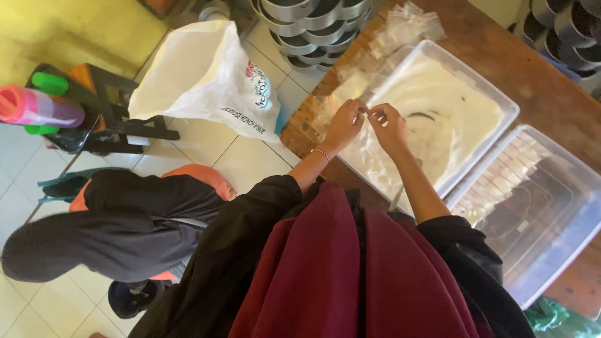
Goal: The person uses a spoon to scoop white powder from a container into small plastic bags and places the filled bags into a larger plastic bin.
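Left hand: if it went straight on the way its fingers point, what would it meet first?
The left hand points at the right hand; their fingertips already seem to meet on a small clear plastic bag over the white-powder tub.

White tiled floor point(188, 147) beside a wooden table point(501, 50); dark stool point(119, 119) left of the table; yellow wall point(75, 31) beyond the stool.

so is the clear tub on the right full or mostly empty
Mostly empty: the clear tub holds only a row of small packets along its near-left side, and the wooden table shows through the rest of its bottom.
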